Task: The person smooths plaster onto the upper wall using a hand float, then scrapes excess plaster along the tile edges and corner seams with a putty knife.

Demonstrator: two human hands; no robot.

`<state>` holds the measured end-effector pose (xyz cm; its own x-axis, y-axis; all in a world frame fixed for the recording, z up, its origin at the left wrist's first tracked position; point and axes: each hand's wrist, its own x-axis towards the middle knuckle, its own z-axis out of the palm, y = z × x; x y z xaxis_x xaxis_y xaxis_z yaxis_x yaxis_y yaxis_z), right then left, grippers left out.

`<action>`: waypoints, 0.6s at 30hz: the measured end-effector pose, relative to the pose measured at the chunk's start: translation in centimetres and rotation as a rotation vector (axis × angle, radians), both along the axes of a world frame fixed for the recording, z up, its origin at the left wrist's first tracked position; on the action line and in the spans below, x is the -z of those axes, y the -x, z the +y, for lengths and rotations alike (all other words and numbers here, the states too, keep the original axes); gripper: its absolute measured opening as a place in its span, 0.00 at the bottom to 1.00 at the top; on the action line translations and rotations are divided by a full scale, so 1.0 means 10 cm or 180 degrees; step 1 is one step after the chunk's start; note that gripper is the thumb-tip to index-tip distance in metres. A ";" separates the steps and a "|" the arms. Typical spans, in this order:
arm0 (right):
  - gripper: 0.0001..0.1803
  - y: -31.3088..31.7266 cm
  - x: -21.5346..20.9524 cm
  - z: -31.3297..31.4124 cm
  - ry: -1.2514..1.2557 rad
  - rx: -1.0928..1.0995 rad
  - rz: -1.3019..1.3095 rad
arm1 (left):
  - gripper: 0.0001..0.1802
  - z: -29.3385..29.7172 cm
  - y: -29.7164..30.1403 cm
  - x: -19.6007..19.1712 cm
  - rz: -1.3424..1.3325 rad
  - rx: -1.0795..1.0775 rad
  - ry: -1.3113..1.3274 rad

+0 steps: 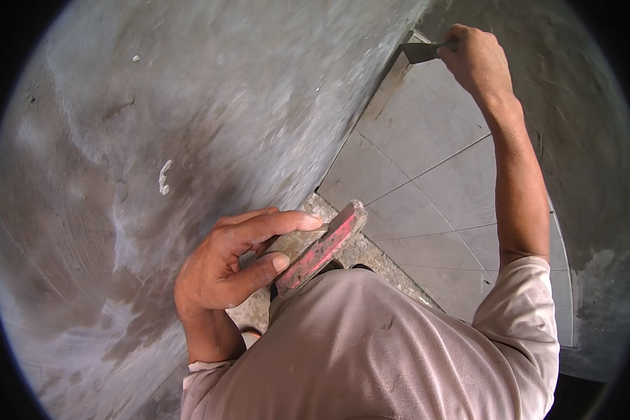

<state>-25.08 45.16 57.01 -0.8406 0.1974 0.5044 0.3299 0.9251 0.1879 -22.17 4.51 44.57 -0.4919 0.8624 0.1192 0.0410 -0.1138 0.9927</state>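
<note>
My right hand [477, 64], at the far end of the tiles, is closed round the handle of a small trowel [418, 53]. Its dark blade points left, over the far tile edge beside the wall; whether it touches the tile I cannot tell. Near my body, my left hand [220, 264] grips a worn, mortar-stained block with a pink side [320, 250], thumb on the near side and fingers on the far side. Grey floor tiles [444, 182] with thin dark joints lie between the hands. A brownish smear marks the tile close to the trowel.
A grey plastered wall [196, 133] with damp patches rises along the left. Rough grey surface [581, 126] borders the tiles on the right. A speckled, mortar-spattered strip [399, 273] runs beneath my left hand and along the near tile edge.
</note>
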 end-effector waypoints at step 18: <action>0.14 -0.68 0.56 0.53 -0.0549 -0.1348 0.1309 | 0.29 0.03 0.01 0.00 0.0471 -0.0215 -0.0109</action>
<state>-18.24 50.48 51.45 -0.5578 -0.2246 0.7990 0.0176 0.9593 0.2819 -22.27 4.78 44.53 -0.5235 0.8222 0.2234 0.1954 -0.1394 0.9708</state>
